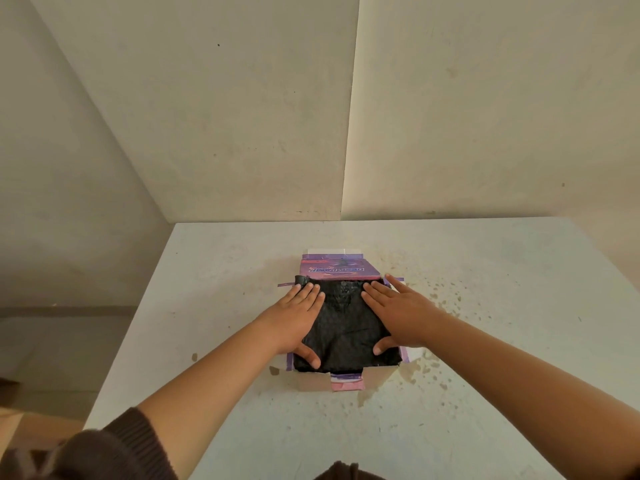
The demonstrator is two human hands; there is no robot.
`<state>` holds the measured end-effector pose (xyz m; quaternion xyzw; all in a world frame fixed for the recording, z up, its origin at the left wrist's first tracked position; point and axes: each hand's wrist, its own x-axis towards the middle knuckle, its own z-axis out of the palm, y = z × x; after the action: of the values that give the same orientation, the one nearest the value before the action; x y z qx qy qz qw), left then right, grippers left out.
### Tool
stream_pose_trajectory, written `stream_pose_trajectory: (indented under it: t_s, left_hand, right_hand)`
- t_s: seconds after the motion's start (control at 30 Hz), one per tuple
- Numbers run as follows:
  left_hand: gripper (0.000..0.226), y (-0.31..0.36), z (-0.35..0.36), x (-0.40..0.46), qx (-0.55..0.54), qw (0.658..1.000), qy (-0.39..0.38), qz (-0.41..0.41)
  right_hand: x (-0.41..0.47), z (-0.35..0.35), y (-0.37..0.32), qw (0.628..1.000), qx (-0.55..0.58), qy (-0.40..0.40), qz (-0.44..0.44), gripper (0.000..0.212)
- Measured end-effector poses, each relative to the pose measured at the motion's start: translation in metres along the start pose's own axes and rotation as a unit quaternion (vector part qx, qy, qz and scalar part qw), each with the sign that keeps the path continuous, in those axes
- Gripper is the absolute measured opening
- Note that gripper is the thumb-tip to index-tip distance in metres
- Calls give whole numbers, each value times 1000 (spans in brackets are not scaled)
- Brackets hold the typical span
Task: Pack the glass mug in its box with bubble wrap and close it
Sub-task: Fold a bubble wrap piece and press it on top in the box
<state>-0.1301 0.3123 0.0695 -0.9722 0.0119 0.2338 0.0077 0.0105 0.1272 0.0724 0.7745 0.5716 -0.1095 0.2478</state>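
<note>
black bubble wrap (346, 323) under both flat hands, left (298, 317), right (401, 315)

We see a white table (225, 306), speckled with brownish stains on its right side, carrying an open purple box (346, 381) near its middle, its lid flap standing at the far edge.

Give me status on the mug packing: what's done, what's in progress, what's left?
Done: black bubble wrap fills the open box; no mug is visible, so it is presumably beneath the wrap. In hand: left hand and right hand lie flat on the wrap, pressing it down. Left: the purple lid flap stands open at the far side and the near flap hangs out; the box is not yet closed.
</note>
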Motion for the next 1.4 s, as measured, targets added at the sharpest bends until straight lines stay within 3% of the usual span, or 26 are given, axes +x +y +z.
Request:
stream_pose_trajectory:
  t_s: [0.47, 0.6, 0.73, 0.83, 0.93, 1.07, 1.13, 1.2, 1.4]
  left_hand:
    - [135, 27, 4, 29, 167, 978, -100, -72]
    - [133, 25, 6, 31, 151, 981, -102, -72]
    - [130, 16, 7, 16, 95, 994, -13, -52]
    - [102, 11, 18, -5, -3, 989, 104, -106]
    - [77, 19, 34, -24, -246, 934, 154, -208]
    - [60, 43, 53, -23, -553, 765, 194, -268]
    - [52, 48, 56, -18, -608, 709, 217, -284]
    - [47, 49, 57, -16, -642, 675, 225, -285]
    - [45, 47, 60, -18, -707, 615, 217, -274]
  right_hand:
    - [20, -5, -11, 994, -76, -72, 30, 117]
    - [22, -8, -16, 990, -95, -91, 40, 118]
    - [17, -4, -9, 998, -36, -52, 22, 113]
    - [10, -6, -6, 998, 51, 24, -10, 96]
    - [12, -14, -17, 986, 94, 103, -94, 83]
    - [36, -17, -40, 965, 95, 116, -216, 85]
    - [49, -13, -42, 960, 81, 113, -244, 86]
    - [56, -7, -41, 956, 77, 101, -264, 89]
    - [70, 8, -40, 952, 64, 76, -289, 95]
